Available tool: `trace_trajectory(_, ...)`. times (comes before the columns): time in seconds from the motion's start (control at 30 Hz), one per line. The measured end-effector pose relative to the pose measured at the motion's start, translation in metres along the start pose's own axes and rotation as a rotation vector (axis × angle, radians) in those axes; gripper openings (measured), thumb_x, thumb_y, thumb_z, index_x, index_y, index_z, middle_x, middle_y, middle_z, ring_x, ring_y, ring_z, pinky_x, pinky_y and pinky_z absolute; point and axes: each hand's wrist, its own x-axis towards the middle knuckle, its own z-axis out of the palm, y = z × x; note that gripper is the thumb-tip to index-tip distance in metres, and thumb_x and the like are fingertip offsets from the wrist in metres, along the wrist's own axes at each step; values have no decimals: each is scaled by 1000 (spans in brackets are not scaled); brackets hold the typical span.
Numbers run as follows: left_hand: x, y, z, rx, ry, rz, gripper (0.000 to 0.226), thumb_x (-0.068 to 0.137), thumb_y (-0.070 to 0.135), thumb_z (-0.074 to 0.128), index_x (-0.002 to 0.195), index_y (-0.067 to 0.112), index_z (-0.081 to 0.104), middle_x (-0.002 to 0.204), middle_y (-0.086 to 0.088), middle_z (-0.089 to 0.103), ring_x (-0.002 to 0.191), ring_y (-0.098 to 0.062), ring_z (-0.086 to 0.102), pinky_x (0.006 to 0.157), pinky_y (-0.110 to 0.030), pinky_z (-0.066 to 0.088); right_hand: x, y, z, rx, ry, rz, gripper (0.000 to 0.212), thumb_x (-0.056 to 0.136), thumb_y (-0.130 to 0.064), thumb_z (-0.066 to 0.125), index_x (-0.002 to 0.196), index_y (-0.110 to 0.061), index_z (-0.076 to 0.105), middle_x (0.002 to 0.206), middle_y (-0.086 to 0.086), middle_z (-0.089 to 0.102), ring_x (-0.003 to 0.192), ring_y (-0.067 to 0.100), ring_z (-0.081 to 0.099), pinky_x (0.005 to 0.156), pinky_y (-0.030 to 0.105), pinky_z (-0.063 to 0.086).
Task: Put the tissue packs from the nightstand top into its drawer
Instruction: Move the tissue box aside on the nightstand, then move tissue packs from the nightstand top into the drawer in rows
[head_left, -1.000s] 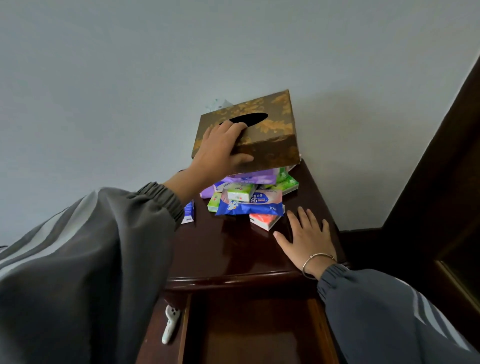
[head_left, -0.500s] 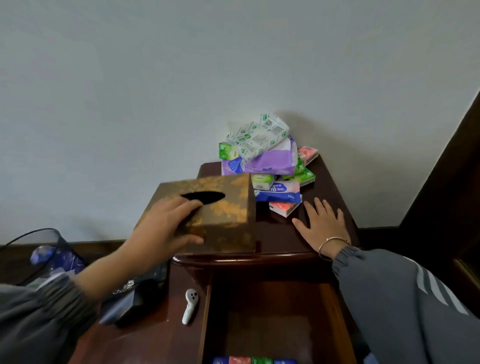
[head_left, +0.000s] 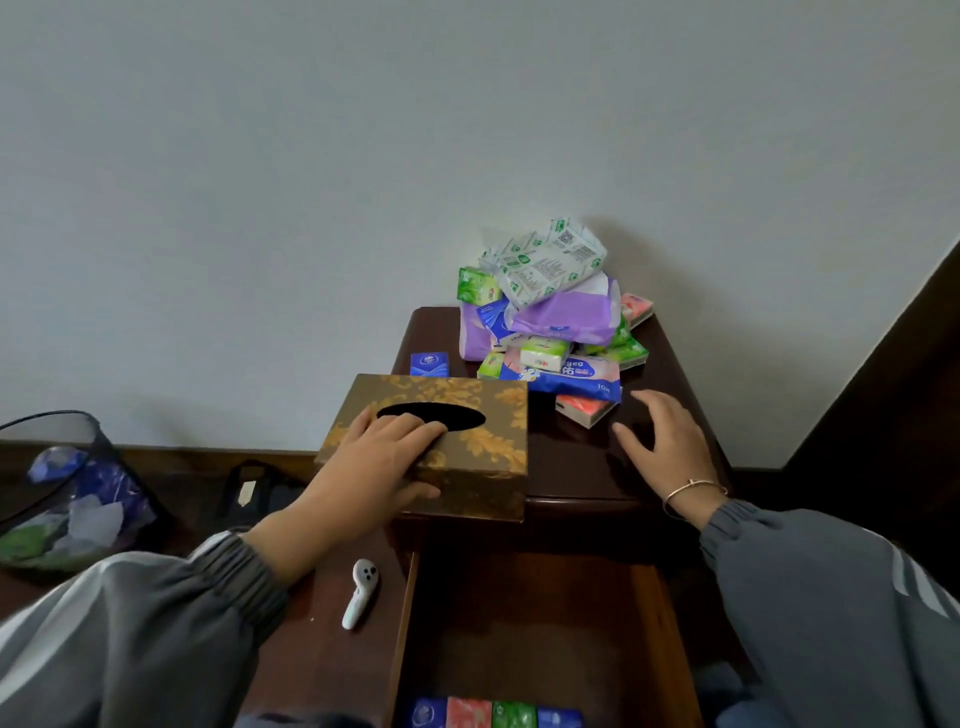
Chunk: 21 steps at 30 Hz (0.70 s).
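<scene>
Brown-and-gold, the tissue box (head_left: 434, 441) sits at the near left corner of the nightstand top (head_left: 576, 467), overhanging its front edge, with the left hand (head_left: 376, 467) clamped on it: fingers (head_left: 415, 428) curl over the top into the dark oval slot while the thumb presses the near face. From the head view, which is the only one, this looks like a clearing step, the box being taken out of the way so the packs can be reached; none of the piled packs is in hand yet. The tissue packs (head_left: 550, 322) lie in a loose heap at the far end of the surface against the wall, with a small blue pack (head_left: 429, 364) just beyond the box. The right hand (head_left: 667, 447) hovers or rests on the surface with fingers spread and nothing in them, just near of a red pack (head_left: 584, 408) at the heap's near edge; whether it touches the wood I cannot tell. The drawer (head_left: 540, 623) stands pulled open below, a row of packs already at its near end. Next, I judge, the right hand should close on the nearest pack and carry it down into the drawer, taking care not to topple the heap.
</scene>
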Motion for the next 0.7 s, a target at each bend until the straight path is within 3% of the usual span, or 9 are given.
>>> trace_trajectory(0.07, 0, -2, -2, -54, -2, 21, 67, 88, 56, 53, 146, 30, 32, 143, 9, 40, 137, -12, 31, 120, -42, 11, 3, -2, -1, -6, 18, -62, 53, 81, -33, 69, 125, -9, 52, 127, 9, 55, 117, 27, 53, 95, 40, 44)
trace_trajectory(0.13, 0, -2, -11, -286, 19, 5, 64, 86, 59, 51, 141, 28, 43, 137, 9, 47, 130, -9, 39, 115, -36, 25, 9, -6, 0, -7, 20, -112, 61, 78, -36, 71, 128, -10, 49, 130, 9, 53, 119, 27, 51, 96, 40, 44)
trace_trajectory(0.2, 7, -6, -23, -511, 123, -63, 53, 86, 55, 53, 130, 25, 57, 125, 9, 55, 115, -5, 49, 99, -23, 38, 14, -13, 2, -19, 16, -152, 70, 77, -41, 71, 133, -9, 44, 137, 9, 48, 126, 26, 47, 99, 40, 42)
trace_trajectory(0.3, 35, -14, -39, -518, 311, -202, 28, 93, 40, 55, 113, 22, 65, 107, 8, 59, 98, -4, 52, 77, -10, 34, 16, -20, 9, -110, -32, -225, 81, 78, -45, 69, 143, -12, 35, 149, 11, 35, 134, 27, 38, 103, 42, 39)
trace_trajectory(0.37, 63, -20, -42, -487, 319, -277, 26, 94, 38, 53, 110, 20, 64, 105, 4, 61, 98, -8, 53, 75, -16, 34, 15, -19, 14, -183, -62, -260, 81, 78, -46, 68, 145, -15, 33, 152, 13, 29, 136, 30, 35, 105, 44, 38)
trace_trajectory(0.47, 111, -30, -34, -446, 197, -428, 40, 93, 38, 56, 122, 10, 59, 121, -9, 60, 107, -20, 55, 83, -26, 39, 16, -13, 21, -182, -94, -217, 77, 81, -47, 65, 146, -21, 31, 155, 10, 23, 138, 30, 32, 105, 46, 37)
trace_trajectory(0.57, 149, -38, -16, -419, -34, -596, 65, 89, 46, 59, 136, 3, 44, 137, -17, 51, 124, -31, 50, 95, -34, 41, 17, -10, 26, -120, -112, -176, 76, 82, -47, 63, 146, -24, 28, 156, 6, 20, 138, 26, 34, 105, 41, 38)
trace_trajectory(0.7, 180, -41, 9, -361, -311, -735, 99, 76, 61, 67, 143, -3, 31, 145, -17, 43, 130, -32, 45, 100, -37, 39, 17, -8, 28, -69, -114, -157, 74, 83, -46, 62, 146, -26, 28, 156, 3, 22, 135, 24, 38, 102, 38, 40)
